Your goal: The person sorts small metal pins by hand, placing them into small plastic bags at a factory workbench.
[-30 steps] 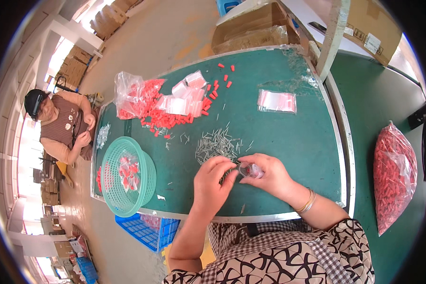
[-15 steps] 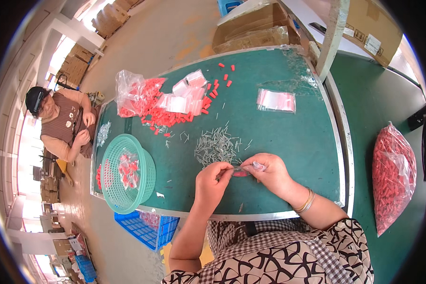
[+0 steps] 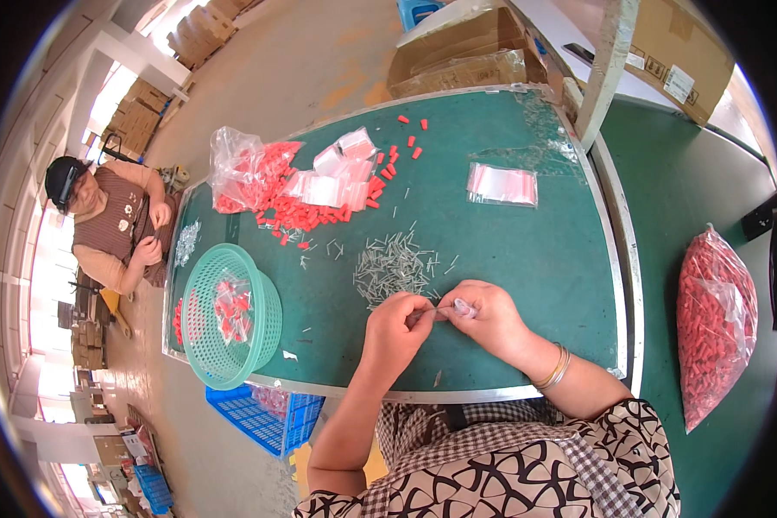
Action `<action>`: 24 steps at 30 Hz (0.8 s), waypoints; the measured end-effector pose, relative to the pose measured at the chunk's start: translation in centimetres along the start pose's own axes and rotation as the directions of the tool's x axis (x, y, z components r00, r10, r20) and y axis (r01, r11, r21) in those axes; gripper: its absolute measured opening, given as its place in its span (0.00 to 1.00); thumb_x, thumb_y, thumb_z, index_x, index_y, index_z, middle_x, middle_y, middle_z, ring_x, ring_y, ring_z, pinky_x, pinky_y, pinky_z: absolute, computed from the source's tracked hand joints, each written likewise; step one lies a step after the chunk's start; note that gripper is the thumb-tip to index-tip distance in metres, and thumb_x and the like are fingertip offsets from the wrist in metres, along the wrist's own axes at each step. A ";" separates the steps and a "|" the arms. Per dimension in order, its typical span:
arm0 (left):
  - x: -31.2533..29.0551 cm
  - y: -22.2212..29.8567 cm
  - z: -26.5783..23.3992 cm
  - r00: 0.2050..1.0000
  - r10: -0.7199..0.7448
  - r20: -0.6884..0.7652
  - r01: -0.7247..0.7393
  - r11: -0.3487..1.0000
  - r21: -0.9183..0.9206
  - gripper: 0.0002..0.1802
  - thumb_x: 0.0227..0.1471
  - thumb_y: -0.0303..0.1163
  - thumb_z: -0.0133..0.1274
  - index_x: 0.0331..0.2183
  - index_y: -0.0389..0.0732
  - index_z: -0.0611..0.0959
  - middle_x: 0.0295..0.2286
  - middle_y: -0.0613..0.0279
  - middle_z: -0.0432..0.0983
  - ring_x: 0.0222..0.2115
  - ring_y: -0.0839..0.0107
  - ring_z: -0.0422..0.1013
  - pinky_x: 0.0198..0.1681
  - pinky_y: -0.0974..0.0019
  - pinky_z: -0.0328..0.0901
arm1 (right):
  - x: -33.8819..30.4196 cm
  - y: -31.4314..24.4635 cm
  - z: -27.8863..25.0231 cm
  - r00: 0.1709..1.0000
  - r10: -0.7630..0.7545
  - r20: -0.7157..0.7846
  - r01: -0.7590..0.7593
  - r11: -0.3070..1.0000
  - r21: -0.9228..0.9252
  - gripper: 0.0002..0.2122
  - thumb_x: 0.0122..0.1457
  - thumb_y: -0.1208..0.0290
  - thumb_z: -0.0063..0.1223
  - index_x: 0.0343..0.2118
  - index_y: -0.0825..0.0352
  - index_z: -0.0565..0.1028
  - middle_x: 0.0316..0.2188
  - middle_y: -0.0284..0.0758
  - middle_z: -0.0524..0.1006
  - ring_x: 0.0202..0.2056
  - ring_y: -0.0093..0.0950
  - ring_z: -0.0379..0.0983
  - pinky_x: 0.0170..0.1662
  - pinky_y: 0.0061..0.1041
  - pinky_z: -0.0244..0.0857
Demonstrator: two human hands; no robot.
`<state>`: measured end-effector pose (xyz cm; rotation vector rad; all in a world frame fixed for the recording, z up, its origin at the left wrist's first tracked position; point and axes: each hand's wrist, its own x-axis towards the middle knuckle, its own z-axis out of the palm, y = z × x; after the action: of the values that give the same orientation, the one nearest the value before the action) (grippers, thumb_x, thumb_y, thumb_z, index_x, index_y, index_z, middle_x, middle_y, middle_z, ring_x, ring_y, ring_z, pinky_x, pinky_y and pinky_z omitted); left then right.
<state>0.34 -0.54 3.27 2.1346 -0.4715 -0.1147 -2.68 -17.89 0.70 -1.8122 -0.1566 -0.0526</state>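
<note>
A smooth green table (image 3: 544, 293), a prickly heap of thin silvery pins (image 3: 394, 269) and a small crumpled clear-plastic bag (image 3: 464, 308).
Left of the pins sits a round, perforated mint-green plastic basket (image 3: 270, 315); stubby, tapered red plugs (image 3: 328, 213) lie heaped beyond and left of them. On the pins' near side, the bare right hand (image 3: 492, 321) has its fingers clamped on the bag's wrinkled film, and the bare left hand (image 3: 397, 332) pinches its edge, thumb and fingers together.

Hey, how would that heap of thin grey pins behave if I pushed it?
The heap of pins would probably spread rather than move as one, since the pieces lie loose and crisscrossed. Slim and straight, single pins might roll.
</note>
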 end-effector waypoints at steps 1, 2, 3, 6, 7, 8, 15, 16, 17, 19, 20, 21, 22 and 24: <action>0.0 -0.1 0.0 1.000 0.001 0.001 -0.001 1.000 0.000 0.05 0.42 0.20 0.57 0.27 0.33 0.78 0.23 0.60 0.72 0.21 0.75 0.68 0.24 0.73 0.63 | 0.0 0.0 -0.1 1.000 -0.006 0.006 0.006 1.000 -0.007 0.04 0.54 0.76 0.51 0.29 0.67 0.77 0.26 0.39 0.73 0.29 0.36 0.71 0.33 0.31 0.65; 0.0 -0.5 -0.2 1.000 -0.004 -0.007 0.004 1.000 -0.031 0.04 0.42 0.19 0.57 0.26 0.34 0.78 0.23 0.64 0.72 0.21 0.79 0.67 0.24 0.75 0.61 | 0.1 -0.1 -0.1 1.000 -0.012 0.013 0.012 1.000 -0.014 0.04 0.54 0.76 0.50 0.29 0.67 0.77 0.25 0.39 0.73 0.29 0.36 0.71 0.33 0.31 0.65; 0.0 -0.8 -0.3 1.000 -0.010 -0.014 0.009 0.998 -0.063 0.04 0.43 0.18 0.56 0.25 0.35 0.78 0.22 0.67 0.71 0.21 0.83 0.65 0.23 0.78 0.60 | 0.1 0.0 -0.2 1.000 -0.010 0.011 0.010 1.000 -0.014 0.04 0.54 0.76 0.50 0.29 0.67 0.77 0.25 0.39 0.73 0.29 0.36 0.71 0.33 0.31 0.65; -0.1 -1.6 -1.0 0.998 -0.066 -0.025 0.064 0.995 -0.079 0.04 0.42 0.17 0.56 0.25 0.35 0.78 0.22 0.68 0.71 0.21 0.83 0.65 0.23 0.78 0.60 | 0.3 0.0 -0.3 1.000 -0.007 -0.007 0.007 0.999 -0.034 0.05 0.55 0.75 0.49 0.28 0.67 0.77 0.25 0.39 0.73 0.29 0.36 0.71 0.34 0.32 0.65; -0.2 -1.7 -1.2 0.998 -0.065 -0.025 0.063 0.995 -0.079 0.04 0.42 0.17 0.56 0.25 0.35 0.78 0.22 0.68 0.71 0.21 0.83 0.65 0.23 0.78 0.60 | 0.3 -0.3 -0.4 1.000 0.025 0.010 -0.025 0.999 -0.032 0.05 0.55 0.75 0.49 0.28 0.67 0.77 0.25 0.39 0.73 0.29 0.36 0.71 0.34 0.32 0.65; -0.2 -1.8 -1.4 0.996 -0.083 -0.022 0.081 0.993 -0.081 0.04 0.42 0.18 0.56 0.25 0.35 0.78 0.22 0.67 0.71 0.21 0.81 0.66 0.24 0.76 0.61 | 0.4 -0.5 -0.3 0.998 0.056 0.027 -0.055 0.998 -0.030 0.05 0.56 0.75 0.48 0.28 0.67 0.77 0.24 0.39 0.73 0.29 0.35 0.71 0.34 0.32 0.65; -1.5 -1.9 -2.9 0.995 -0.100 0.029 0.103 0.986 -0.131 0.03 0.43 0.19 0.56 0.25 0.34 0.78 0.22 0.68 0.71 0.22 0.82 0.66 0.25 0.77 0.61 | 0.3 -0.7 0.3 0.998 -0.051 0.049 0.050 0.999 0.003 0.03 0.55 0.76 0.54 0.28 0.68 0.77 0.21 0.32 0.70 0.19 0.21 0.68 0.22 0.21 0.62; -1.9 -2.1 -3.6 0.996 -0.079 0.030 0.083 0.980 -0.180 0.03 0.45 0.18 0.54 0.25 0.36 0.78 0.23 0.68 0.71 0.22 0.83 0.66 0.25 0.77 0.61 | 0.1 -1.2 0.1 0.994 0.071 0.081 -0.078 0.994 0.077 0.03 0.55 0.76 0.54 0.28 0.67 0.78 0.22 0.33 0.71 0.20 0.22 0.69 0.23 0.22 0.63; -2.7 -2.5 -4.8 0.996 -0.087 0.004 0.087 0.982 -0.168 0.03 0.45 0.18 0.54 0.25 0.36 0.78 0.23 0.68 0.71 0.22 0.83 0.66 0.25 0.77 0.61 | 0.0 -1.3 0.1 0.974 0.191 0.125 -0.208 0.968 0.142 0.02 0.55 0.75 0.53 0.28 0.66 0.78 0.22 0.34 0.71 0.21 0.23 0.69 0.23 0.22 0.64; -4.0 -3.4 -7.5 0.955 -0.240 -0.173 0.143 0.887 -0.438 0.05 0.46 0.21 0.53 0.30 0.39 0.79 0.23 0.69 0.70 0.21 0.81 0.65 0.24 0.77 0.61 | 0.0 -0.1 -0.2 0.987 0.131 0.096 -0.144 0.978 0.152 0.03 0.57 0.76 0.52 0.30 0.67 0.77 0.23 0.31 0.72 0.19 0.18 0.68 0.20 0.18 0.63; -4.4 -3.9 -8.9 0.918 -0.223 -0.328 -0.020 0.800 -0.600 0.06 0.48 0.22 0.52 0.31 0.39 0.79 0.23 0.69 0.71 0.21 0.81 0.65 0.24 0.76 0.62 | 0.0 0.4 -0.2 0.971 0.217 0.103 -0.238 0.925 0.298 0.04 0.58 0.75 0.51 0.31 0.67 0.77 0.25 0.31 0.73 0.19 0.18 0.67 0.20 0.18 0.63; -4.9 -4.3 -10.2 0.850 -0.236 -0.472 -0.205 0.676 -0.708 0.06 0.49 0.23 0.51 0.33 0.40 0.78 0.24 0.68 0.71 0.22 0.80 0.66 0.24 0.75 0.62 | 0.0 0.9 -0.4 0.945 0.302 0.123 -0.325 0.841 0.433 0.04 0.58 0.74 0.51 0.32 0.68 0.76 0.26 0.31 0.74 0.19 0.19 0.67 0.20 0.18 0.64; -5.0 -5.0 -11.6 0.712 -0.360 -0.602 -0.348 0.564 -0.749 0.06 0.51 0.24 0.50 0.34 0.39 0.77 0.25 0.67 0.72 0.23 0.79 0.66 0.25 0.75 0.63 | 0.0 1.5 -0.6 0.932 0.312 0.184 -0.362 0.817 0.448 0.07 0.60 0.73 0.49 0.36 0.70 0.74 0.30 0.33 0.74 0.22 0.19 0.69 0.24 0.20 0.68; -4.5 -5.0 -11.7 0.563 -0.504 -0.654 -0.486 0.439 -0.756 0.05 0.52 0.25 0.49 0.34 0.38 0.77 0.26 0.65 0.72 0.23 0.78 0.67 0.25 0.74 0.63 | 0.0 2.3 -0.2 0.932 0.287 0.223 -0.361 0.662 0.657 0.08 0.60 0.72 0.49 0.39 0.70 0.73 0.33 0.35 0.74 0.27 0.22 0.71 0.31 0.23 0.70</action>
<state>0.64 12.79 5.54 0.8224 0.2282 0.5589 -2.35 -18.65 -1.43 -1.0561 0.0819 0.3217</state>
